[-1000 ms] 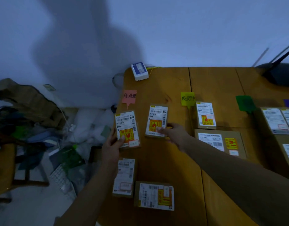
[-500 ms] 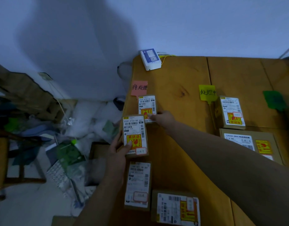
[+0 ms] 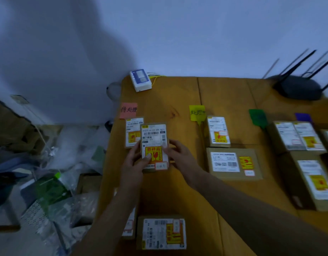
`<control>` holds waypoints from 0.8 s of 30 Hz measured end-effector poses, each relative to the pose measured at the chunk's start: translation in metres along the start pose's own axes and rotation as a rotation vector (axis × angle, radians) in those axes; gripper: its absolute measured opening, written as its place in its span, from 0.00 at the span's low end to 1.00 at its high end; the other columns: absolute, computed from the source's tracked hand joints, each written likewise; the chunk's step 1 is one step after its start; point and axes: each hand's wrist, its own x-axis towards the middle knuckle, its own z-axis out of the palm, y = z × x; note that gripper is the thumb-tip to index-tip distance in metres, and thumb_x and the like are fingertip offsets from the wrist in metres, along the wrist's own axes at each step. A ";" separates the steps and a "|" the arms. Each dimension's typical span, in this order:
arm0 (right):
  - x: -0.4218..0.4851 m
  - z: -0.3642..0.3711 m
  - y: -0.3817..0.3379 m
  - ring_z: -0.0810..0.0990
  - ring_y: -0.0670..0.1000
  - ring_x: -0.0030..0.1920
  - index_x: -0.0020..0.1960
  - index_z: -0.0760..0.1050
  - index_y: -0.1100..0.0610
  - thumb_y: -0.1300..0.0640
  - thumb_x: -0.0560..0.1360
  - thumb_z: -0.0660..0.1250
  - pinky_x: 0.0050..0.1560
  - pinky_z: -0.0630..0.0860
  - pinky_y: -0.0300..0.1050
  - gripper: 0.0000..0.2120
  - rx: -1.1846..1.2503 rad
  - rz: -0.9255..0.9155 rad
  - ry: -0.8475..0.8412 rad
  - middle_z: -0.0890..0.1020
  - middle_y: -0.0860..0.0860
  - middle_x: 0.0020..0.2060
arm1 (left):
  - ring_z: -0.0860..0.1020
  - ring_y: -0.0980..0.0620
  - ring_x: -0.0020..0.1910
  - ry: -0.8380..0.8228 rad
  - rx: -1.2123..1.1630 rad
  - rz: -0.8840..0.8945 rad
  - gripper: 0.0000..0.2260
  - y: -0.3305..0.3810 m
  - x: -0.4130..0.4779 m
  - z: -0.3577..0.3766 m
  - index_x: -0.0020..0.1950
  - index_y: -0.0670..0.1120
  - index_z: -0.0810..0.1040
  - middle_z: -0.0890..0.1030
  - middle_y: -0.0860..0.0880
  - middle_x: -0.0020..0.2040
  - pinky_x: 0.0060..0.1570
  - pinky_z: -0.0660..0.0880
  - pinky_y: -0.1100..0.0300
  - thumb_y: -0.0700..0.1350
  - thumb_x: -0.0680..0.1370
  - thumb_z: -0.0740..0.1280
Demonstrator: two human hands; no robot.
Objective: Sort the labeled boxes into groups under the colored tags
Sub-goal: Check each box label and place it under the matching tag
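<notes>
A small labeled box (image 3: 154, 139) with a yellow-red fragile sticker is lifted above the table. My left hand (image 3: 134, 161) grips its lower left and my right hand (image 3: 179, 156) its right side. Behind it another small box (image 3: 132, 133) lies under the pink tag (image 3: 128, 110). Under the yellow tag (image 3: 197, 112) lie a small box (image 3: 218, 132) and a wider box (image 3: 233, 163). More boxes (image 3: 298, 135) sit near the green tag (image 3: 257, 117) and the purple tag (image 3: 302, 117). Two boxes, one (image 3: 162, 233) fully seen and one (image 3: 129, 225) partly hidden by my left arm, lie at the near edge.
A white device (image 3: 140, 80) with a yellow cable sits at the wooden table's (image 3: 178, 196) far left corner. A black router (image 3: 298, 87) with antennas stands at the far right. Bags and clutter (image 3: 54, 182) fill the floor left of the table edge.
My right hand left the box under the pink tag and joined my left hand on the other small box. That box rose off the table and shifted right.
</notes>
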 end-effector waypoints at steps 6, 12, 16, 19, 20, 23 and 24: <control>-0.069 -0.098 -0.020 0.89 0.52 0.54 0.72 0.76 0.48 0.47 0.79 0.73 0.48 0.86 0.48 0.23 0.067 -0.098 0.104 0.89 0.51 0.55 | 0.87 0.56 0.47 -0.139 0.081 0.046 0.15 0.004 -0.039 0.097 0.69 0.50 0.77 0.86 0.50 0.55 0.40 0.82 0.63 0.40 0.82 0.67; -0.121 -0.180 -0.051 0.90 0.52 0.53 0.64 0.80 0.44 0.48 0.81 0.70 0.46 0.85 0.43 0.12 0.050 -0.179 0.133 0.89 0.51 0.54 | 0.86 0.49 0.54 -0.199 0.114 0.055 0.15 0.007 -0.081 0.179 0.69 0.47 0.79 0.86 0.46 0.59 0.48 0.84 0.57 0.45 0.82 0.68; -0.141 -0.214 -0.068 0.89 0.55 0.55 0.72 0.77 0.50 0.47 0.81 0.71 0.49 0.85 0.46 0.20 0.032 -0.201 0.156 0.88 0.53 0.57 | 0.87 0.48 0.54 -0.218 0.120 0.106 0.13 0.008 -0.093 0.217 0.66 0.49 0.81 0.87 0.48 0.57 0.48 0.84 0.54 0.45 0.82 0.70; -0.151 -0.232 -0.077 0.90 0.52 0.53 0.69 0.79 0.48 0.47 0.81 0.71 0.46 0.85 0.42 0.17 0.036 -0.228 0.178 0.89 0.52 0.56 | 0.87 0.50 0.52 -0.242 0.129 0.131 0.09 0.010 -0.096 0.237 0.61 0.54 0.83 0.88 0.50 0.54 0.44 0.83 0.59 0.45 0.82 0.70; -0.152 -0.237 -0.079 0.90 0.52 0.52 0.66 0.80 0.46 0.47 0.81 0.71 0.45 0.85 0.41 0.15 0.034 -0.231 0.181 0.89 0.51 0.55 | 0.87 0.50 0.52 -0.250 0.136 0.134 0.09 0.010 -0.097 0.242 0.60 0.55 0.83 0.88 0.51 0.54 0.44 0.83 0.59 0.46 0.82 0.70; -0.152 -0.249 -0.079 0.89 0.51 0.54 0.66 0.81 0.46 0.47 0.80 0.72 0.46 0.84 0.40 0.15 0.015 -0.242 0.175 0.89 0.50 0.55 | 0.87 0.50 0.52 -0.263 0.156 0.133 0.09 0.012 -0.095 0.253 0.62 0.56 0.82 0.88 0.51 0.54 0.48 0.85 0.55 0.47 0.82 0.69; -0.149 -0.253 -0.078 0.89 0.50 0.55 0.66 0.81 0.47 0.48 0.80 0.73 0.47 0.84 0.40 0.16 0.010 -0.247 0.178 0.89 0.50 0.56 | 0.87 0.50 0.52 -0.265 0.161 0.134 0.09 0.011 -0.093 0.255 0.62 0.56 0.82 0.88 0.51 0.54 0.49 0.85 0.54 0.48 0.82 0.69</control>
